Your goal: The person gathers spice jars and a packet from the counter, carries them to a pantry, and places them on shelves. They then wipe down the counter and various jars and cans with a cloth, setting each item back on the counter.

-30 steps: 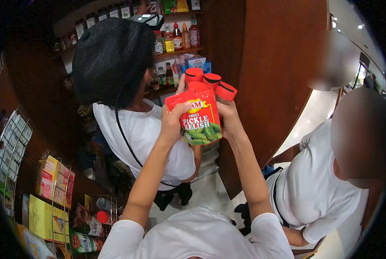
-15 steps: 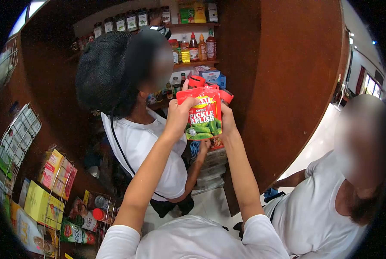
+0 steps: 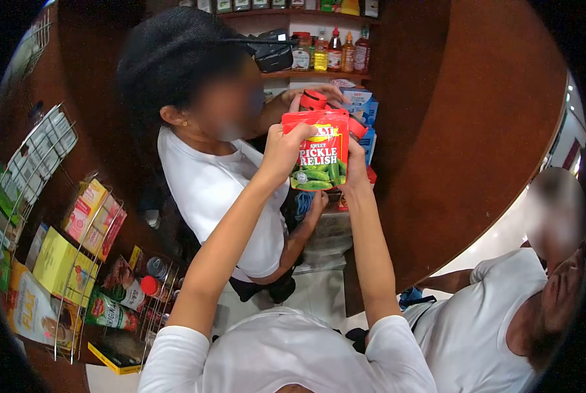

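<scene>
A red pouch of sweet pickle relish (image 3: 319, 160) is held upright in front of me, its printed face toward the camera. My left hand (image 3: 282, 149) is closed on its left side, with the thumb across the front near the top. On the right edge, my right hand (image 3: 354, 164) grips the pouch, its fingers mostly hidden behind. Just behind the pouch show a red cap (image 3: 314, 99) and another red lid (image 3: 358, 127). Whether my fingers also hold these red-topped containers cannot be made out.
A person in a black cap and white shirt (image 3: 221, 190) stands close at left front. Another person (image 3: 483, 308) is at right. Sauce bottles (image 3: 334, 50) line a back shelf. Wire racks (image 3: 76, 308) with packets are at left; a brown wooden panel (image 3: 456, 131) curves along the right.
My view has tilted, so the shelves sit higher. The capped person's raised hand has come down from the top shelf jars to behind the pouch. My hands keep their hold.
</scene>
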Action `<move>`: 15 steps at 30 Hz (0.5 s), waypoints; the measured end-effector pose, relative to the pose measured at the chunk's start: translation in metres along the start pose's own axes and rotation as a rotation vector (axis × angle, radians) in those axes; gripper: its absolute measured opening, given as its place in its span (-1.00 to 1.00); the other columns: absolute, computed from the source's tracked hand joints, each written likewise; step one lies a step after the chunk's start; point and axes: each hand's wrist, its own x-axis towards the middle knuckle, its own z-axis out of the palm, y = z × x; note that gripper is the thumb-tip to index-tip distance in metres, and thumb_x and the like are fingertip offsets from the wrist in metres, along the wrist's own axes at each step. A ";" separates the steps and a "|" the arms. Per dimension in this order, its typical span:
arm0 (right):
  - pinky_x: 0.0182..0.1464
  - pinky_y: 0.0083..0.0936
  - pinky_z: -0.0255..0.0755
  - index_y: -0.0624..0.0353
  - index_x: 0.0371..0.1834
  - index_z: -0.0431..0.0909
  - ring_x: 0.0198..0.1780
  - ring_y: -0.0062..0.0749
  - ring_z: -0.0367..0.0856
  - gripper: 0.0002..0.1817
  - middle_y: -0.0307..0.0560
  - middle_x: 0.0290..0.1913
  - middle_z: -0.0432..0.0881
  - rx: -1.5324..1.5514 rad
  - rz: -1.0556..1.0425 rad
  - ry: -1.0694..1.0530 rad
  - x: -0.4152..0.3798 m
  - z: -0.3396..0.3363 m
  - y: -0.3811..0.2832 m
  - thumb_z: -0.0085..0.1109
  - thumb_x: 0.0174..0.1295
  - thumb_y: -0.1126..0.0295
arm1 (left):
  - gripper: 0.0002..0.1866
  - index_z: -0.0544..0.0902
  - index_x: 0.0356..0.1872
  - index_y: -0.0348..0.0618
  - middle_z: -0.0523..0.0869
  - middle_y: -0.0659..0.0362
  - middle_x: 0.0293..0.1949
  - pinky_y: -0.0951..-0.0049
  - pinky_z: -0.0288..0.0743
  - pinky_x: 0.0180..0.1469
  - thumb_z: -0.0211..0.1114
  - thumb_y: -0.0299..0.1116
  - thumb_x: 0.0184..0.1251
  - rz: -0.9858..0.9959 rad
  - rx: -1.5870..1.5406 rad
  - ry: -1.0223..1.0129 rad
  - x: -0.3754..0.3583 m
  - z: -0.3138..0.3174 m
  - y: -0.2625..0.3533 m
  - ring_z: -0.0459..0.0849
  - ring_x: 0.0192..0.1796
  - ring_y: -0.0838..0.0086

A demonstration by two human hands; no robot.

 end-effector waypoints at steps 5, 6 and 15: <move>-0.07 -0.38 0.57 0.29 0.04 0.42 -0.14 -0.32 0.65 -0.59 0.03 -0.08 0.60 0.060 0.043 -0.053 0.003 -0.001 0.022 -0.16 0.25 0.24 | -0.53 0.51 0.00 -0.46 0.62 0.05 -0.28 0.58 0.44 -0.27 0.22 -0.40 0.03 0.051 0.033 0.031 -0.008 -0.018 -0.006 0.59 -0.32 0.54; -0.08 -0.39 0.57 0.28 0.03 0.42 -0.15 -0.32 0.65 -0.60 0.03 -0.08 0.61 0.047 0.023 -0.067 0.003 -0.001 0.026 -0.16 0.25 0.24 | -0.53 0.51 0.00 -0.46 0.62 0.05 -0.28 0.58 0.44 -0.27 0.22 -0.40 0.03 0.045 0.032 0.044 -0.008 -0.022 -0.010 0.59 -0.32 0.54; 0.06 -0.36 0.48 0.24 0.11 0.36 -0.01 -0.32 0.58 -0.56 -0.03 0.04 0.53 0.159 -0.070 -0.060 0.007 0.008 0.054 -0.11 0.27 0.19 | -0.23 0.26 0.27 -0.42 0.52 -0.16 -0.11 0.35 0.25 0.17 0.24 -0.32 -0.06 0.305 0.314 0.146 -0.007 -0.036 -0.026 0.44 0.02 0.16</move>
